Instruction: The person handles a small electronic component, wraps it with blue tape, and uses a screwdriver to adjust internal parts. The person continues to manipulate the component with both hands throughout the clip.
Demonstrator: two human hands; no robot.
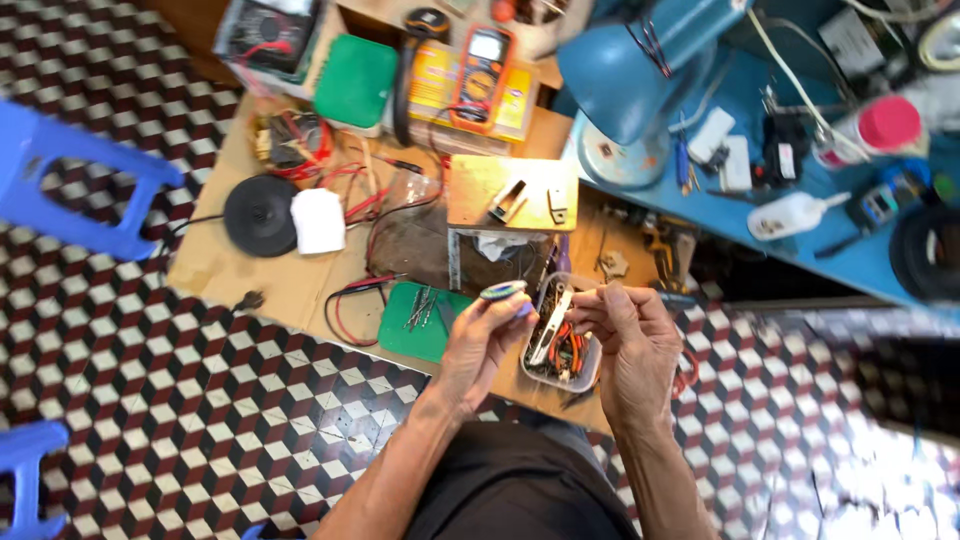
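Note:
My left hand (pixel 484 340) holds a small round flat spool (pixel 502 291), green and blue, pinched at the fingertips. My right hand (pixel 625 335) is raised beside it with fingers curled near its tips; whether it pinches something thin I cannot tell. Both hands hover over a clear plastic tub (pixel 592 372) of small tools, with a white-handled tool (pixel 552 325) and red-handled pliers (pixel 570 348) inside. To the left, a green lid (pixel 400 335) carries several screws or pins.
A low wooden board (pixel 290 285) carries a black disc (pixel 259 215), a white block (pixel 319 221), red and black leads (pixel 352 290), an orange multimeter (pixel 483 75) and a green pad (pixel 355 82). A blue lamp (pixel 620 80) and blue bench (pixel 850 250) at right. Blue stool (pixel 70 180) left.

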